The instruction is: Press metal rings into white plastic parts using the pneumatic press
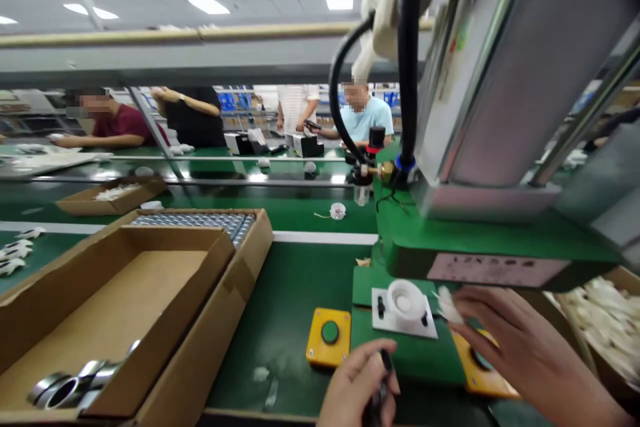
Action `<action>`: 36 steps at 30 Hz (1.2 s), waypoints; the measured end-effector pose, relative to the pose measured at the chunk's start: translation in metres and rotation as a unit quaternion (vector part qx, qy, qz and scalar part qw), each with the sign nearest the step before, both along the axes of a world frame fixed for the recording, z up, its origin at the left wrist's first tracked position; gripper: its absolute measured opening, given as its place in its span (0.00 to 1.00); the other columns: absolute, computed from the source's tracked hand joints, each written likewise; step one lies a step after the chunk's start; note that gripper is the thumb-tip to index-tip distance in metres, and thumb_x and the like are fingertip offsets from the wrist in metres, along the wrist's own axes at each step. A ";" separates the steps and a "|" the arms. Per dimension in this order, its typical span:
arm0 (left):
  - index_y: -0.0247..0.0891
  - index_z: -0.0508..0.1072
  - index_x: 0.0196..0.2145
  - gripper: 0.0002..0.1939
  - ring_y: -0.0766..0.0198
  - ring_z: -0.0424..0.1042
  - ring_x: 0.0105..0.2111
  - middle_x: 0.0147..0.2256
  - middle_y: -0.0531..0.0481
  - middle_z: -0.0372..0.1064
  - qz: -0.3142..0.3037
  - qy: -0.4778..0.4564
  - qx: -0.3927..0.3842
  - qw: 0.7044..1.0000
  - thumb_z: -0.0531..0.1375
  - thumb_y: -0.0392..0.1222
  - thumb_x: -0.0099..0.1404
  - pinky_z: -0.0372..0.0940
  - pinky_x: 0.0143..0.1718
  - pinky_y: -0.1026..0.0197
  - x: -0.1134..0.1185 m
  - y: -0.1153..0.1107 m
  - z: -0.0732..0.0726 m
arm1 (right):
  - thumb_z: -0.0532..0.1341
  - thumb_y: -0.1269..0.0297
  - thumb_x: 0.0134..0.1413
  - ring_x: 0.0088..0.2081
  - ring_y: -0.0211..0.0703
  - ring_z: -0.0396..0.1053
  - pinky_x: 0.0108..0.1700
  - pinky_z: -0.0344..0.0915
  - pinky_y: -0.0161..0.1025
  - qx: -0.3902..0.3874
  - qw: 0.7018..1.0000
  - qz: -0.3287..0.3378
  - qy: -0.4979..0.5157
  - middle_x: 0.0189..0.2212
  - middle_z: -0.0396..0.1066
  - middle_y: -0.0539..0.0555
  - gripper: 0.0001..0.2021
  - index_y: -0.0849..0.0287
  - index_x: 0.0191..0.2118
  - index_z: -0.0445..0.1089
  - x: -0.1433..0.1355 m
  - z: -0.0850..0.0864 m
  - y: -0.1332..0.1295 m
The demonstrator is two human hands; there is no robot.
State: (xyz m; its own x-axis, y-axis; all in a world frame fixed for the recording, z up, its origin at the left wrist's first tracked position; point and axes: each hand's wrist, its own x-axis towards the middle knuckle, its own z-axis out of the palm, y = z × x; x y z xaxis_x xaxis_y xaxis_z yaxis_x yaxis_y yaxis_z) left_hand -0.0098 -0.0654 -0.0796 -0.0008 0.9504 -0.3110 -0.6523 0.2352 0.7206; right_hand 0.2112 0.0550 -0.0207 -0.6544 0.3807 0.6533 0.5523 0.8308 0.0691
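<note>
**Left Hand Grips Slim Black Tool as Right Holds Small White Piece Beside Green Press**

Nearest the camera, a worker's left hand [353, 383] curls around a slim black tool [385, 360], thumb laid along it, above the green worktop [280, 320]. The right hand [520, 333] pinches a small, pale white piece [450, 307] between thumb and fingers, blurred by motion, just beside a round white plastic ring-shaped part [406, 300]. That part sits on a flat white plate [400, 327] below the front edge of a green metal press housing [410, 260].

The tight spacing appears to call for a light fingertip pinch, enough to hold the piece without bending it, and a level wrist. The wrist would do best raised slightly, since the right hand passes over a yellow button box [475, 377]; a matching yellow box with a green button [320, 347] stands near the left hand. Fingers are best held clear of the space beneath the housing, and the tool angled away from the plate.

To the left, shiny metal rings [65, 390] lie in a brown cardboard box [100, 280]; to the right, white parts [607, 320] are heaped.
</note>
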 end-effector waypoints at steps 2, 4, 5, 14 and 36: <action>0.36 0.71 0.43 0.27 0.74 0.57 0.13 0.25 0.51 0.67 -0.011 -0.018 -0.012 1.000 0.66 0.57 0.50 0.48 0.09 0.71 0.001 -0.006 0.007 | 0.54 0.61 0.61 0.40 0.44 0.67 0.39 0.62 0.42 -0.036 0.996 0.004 -0.076 0.39 0.69 0.53 0.08 0.55 0.41 0.67 -0.021 0.005 -0.005; 0.38 0.68 0.44 0.23 0.74 0.56 0.14 0.27 0.52 0.66 -0.005 -0.021 -0.018 1.000 0.63 0.54 0.55 0.48 0.08 0.72 0.000 -0.012 0.013 | 0.55 0.63 0.60 0.41 0.45 0.66 0.39 0.61 0.44 -0.068 0.986 0.005 -0.153 0.41 0.68 0.52 0.08 0.56 0.44 0.66 -0.039 0.011 -0.004; 0.39 0.68 0.44 0.21 0.74 0.55 0.14 0.27 0.52 0.66 0.003 -0.019 -0.019 1.000 0.62 0.52 0.57 0.49 0.08 0.72 -0.001 -0.014 0.015 | 0.55 0.63 0.60 0.42 0.46 0.66 0.39 0.61 0.45 -0.080 0.980 0.009 -0.180 0.42 0.68 0.52 0.09 0.55 0.45 0.66 -0.045 0.014 -0.003; 0.36 0.66 0.43 0.14 0.73 0.57 0.20 0.27 0.52 0.62 0.075 -0.059 -0.050 0.994 0.56 0.48 0.64 0.45 0.12 0.74 0.014 -0.010 0.041 | 0.51 0.67 0.63 0.47 0.43 0.65 0.46 0.62 0.43 -0.071 0.990 0.058 -0.109 0.42 0.70 0.52 0.10 0.57 0.46 0.67 -0.049 -0.005 0.007; 0.35 0.65 0.29 0.11 0.72 0.58 0.22 0.27 0.53 0.57 0.026 -0.189 0.020 0.981 0.60 0.45 0.60 0.44 0.12 0.72 0.052 0.071 0.091 | 0.56 0.68 0.57 0.42 0.43 0.67 0.44 0.64 0.39 -0.126 0.948 -0.090 0.278 0.41 0.68 0.55 0.11 0.58 0.46 0.67 0.034 -0.099 -0.034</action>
